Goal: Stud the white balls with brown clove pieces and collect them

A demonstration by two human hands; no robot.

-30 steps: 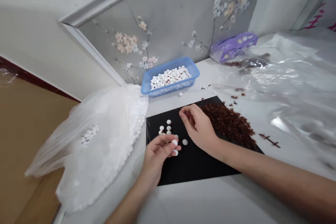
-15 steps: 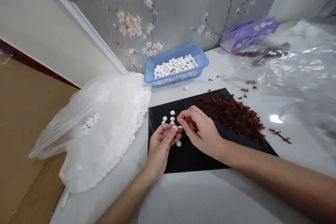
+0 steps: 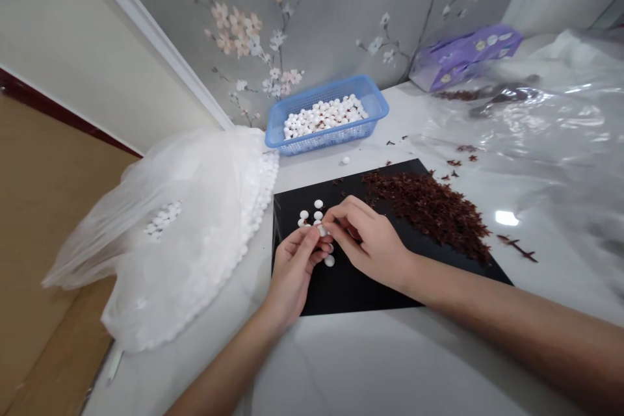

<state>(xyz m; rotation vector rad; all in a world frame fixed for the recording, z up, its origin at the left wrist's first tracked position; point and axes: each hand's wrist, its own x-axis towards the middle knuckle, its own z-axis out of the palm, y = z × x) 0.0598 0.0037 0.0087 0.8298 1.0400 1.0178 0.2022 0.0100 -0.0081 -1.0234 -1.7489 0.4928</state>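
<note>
Between the thumb and fingers of my left hand (image 3: pixel 298 263) is a small white ball (image 3: pixel 322 231). My right hand (image 3: pixel 363 234) has its thumb and forefinger pinched together against the right side of this ball; whatever lies between those fingertips is too small to make out. Several loose white balls (image 3: pixel 318 204) lie around my fingers on a black board (image 3: pixel 361 289), some with brown bits beside them. On the board's right part, beyond my right hand, spreads a heap of small dark-brown star-shaped pieces (image 3: pixel 433 214).
A blue basket (image 3: pixel 377 108) holding many white balls stands by the wall. To the left lies a sheer white bag (image 3: pixel 195 260) with white balls inside. Clear plastic bags (image 3: pixel 546 117) and a purple packet (image 3: pixel 468 55) fill the back right. Brown sprigs (image 3: pixel 517 247) lie right of the board.
My right hand's fingertips have come in from just beside the white ball to touch it. My left hand keeps its hold on the ball. The whole view has shifted slightly.
</note>
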